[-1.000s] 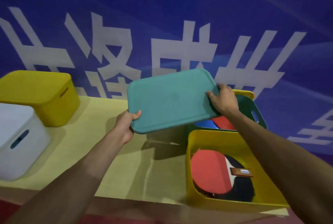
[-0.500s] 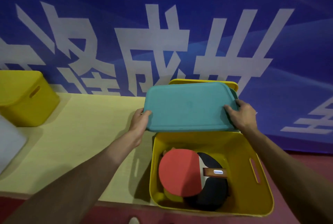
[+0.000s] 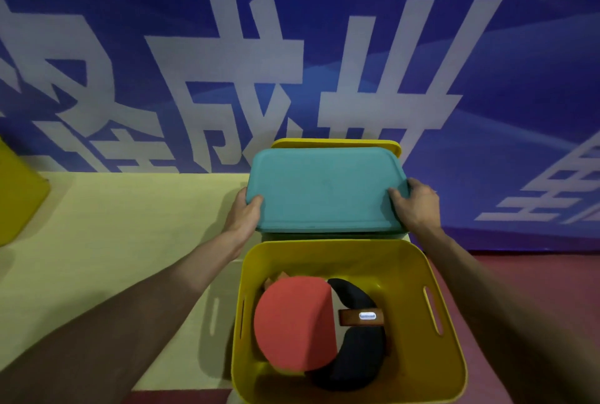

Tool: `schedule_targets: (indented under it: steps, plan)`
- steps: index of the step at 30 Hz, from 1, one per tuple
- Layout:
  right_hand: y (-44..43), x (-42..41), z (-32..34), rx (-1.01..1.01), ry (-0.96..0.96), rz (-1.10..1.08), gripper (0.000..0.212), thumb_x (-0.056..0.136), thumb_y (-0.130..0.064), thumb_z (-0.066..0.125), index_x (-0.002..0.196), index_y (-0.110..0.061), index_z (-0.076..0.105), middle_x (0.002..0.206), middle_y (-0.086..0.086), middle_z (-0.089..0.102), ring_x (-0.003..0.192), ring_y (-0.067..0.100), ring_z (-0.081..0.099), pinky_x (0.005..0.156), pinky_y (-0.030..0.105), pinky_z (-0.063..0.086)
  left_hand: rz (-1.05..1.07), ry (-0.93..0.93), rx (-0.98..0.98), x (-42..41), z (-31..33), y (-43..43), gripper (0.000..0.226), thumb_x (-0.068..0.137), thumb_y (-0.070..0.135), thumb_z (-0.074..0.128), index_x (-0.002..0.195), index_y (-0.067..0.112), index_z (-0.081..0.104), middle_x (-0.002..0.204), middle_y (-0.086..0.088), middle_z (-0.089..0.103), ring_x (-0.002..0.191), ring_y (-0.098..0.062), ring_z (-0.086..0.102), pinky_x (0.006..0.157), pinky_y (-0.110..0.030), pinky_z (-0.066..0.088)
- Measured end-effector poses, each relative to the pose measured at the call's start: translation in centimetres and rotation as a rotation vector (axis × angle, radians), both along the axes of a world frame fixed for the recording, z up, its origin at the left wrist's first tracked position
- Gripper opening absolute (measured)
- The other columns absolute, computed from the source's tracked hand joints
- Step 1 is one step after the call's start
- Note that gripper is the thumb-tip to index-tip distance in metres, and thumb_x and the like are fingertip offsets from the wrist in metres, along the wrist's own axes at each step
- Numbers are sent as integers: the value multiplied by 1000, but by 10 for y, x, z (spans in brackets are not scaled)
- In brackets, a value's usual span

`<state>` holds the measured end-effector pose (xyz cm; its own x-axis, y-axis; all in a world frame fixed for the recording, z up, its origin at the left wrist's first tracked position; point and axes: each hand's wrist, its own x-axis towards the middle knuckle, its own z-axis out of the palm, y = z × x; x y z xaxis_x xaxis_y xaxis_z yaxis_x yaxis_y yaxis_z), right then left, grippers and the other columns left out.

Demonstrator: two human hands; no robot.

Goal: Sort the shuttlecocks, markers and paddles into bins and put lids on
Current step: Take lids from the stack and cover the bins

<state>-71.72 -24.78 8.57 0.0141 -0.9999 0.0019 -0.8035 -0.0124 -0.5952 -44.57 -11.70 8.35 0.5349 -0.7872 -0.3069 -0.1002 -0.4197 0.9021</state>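
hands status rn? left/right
Left hand: closed on the teal lid, left edge.
Right hand: closed on the same lid, right edge.

Both hands, left (image 3: 243, 213) and right (image 3: 418, 205), are gripping the teal lid (image 3: 324, 191) at its ends; open yellow bin (image 3: 350, 252) is holding red paddle (image 3: 292, 322) on the table (image 3: 113, 241).

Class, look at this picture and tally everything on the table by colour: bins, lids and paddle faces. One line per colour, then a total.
Yellow: 3, the open bin, a lid behind the teal one, and a bin at far left
Teal: 1, the lid
Red: 1, a paddle
Black: 1, a paddle
Total: 6
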Motion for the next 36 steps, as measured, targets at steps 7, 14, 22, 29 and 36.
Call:
schedule_targets:
  steps: [7, 14, 22, 29, 36]
  plan:
    - [-12, -10, -17, 48, 18, 26, 40, 91, -33, 57, 115, -2, 54, 111, 19, 60, 101, 34, 57, 84, 42, 48, -14, 1, 21, -9, -14, -15, 38, 100, 20, 35, 138, 21, 35, 116, 3, 52, 101, -14, 51, 80, -30, 42]
    - [-12, -10, -28, 109, -44, 38, 43, 93, -32, 54, 126, -6, 47, 124, 19, 55, 114, 35, 52, 95, 48, 44, -17, -47, 69, -7, -30, -21, 38, 102, 24, 32, 140, 18, 31, 122, 0, 50, 104, -14, 49, 82, -31, 40]
    - [-8, -4, -36, 145, -3, 46, 54, 99, -38, 39, 144, -11, 24, 138, 17, 42, 121, 38, 48, 98, 54, 42, -111, -163, 51, -3, -35, -21, 37, 103, 27, 28, 137, 13, 32, 118, -3, 50, 100, -15, 50, 77, -29, 40]
    - [-6, -1, -39, 86, 131, 81, 62, 101, -41, 26, 150, -7, 8, 141, 21, 35, 120, 41, 47, 95, 54, 43, -194, -468, 122, -2, -38, -17, 55, 102, 31, 27, 151, 20, 4, 149, -8, 28, 122, -31, 47, 88, -39, 42]
    - [-5, -1, -35, 111, 134, 90, 62, 101, -41, 25, 150, -7, 7, 144, 21, 33, 123, 41, 45, 98, 53, 41, -313, -644, 224, 3, -39, -20, 56, 102, 32, 17, 151, 18, -5, 160, 3, -4, 144, -23, 19, 114, -39, 23]
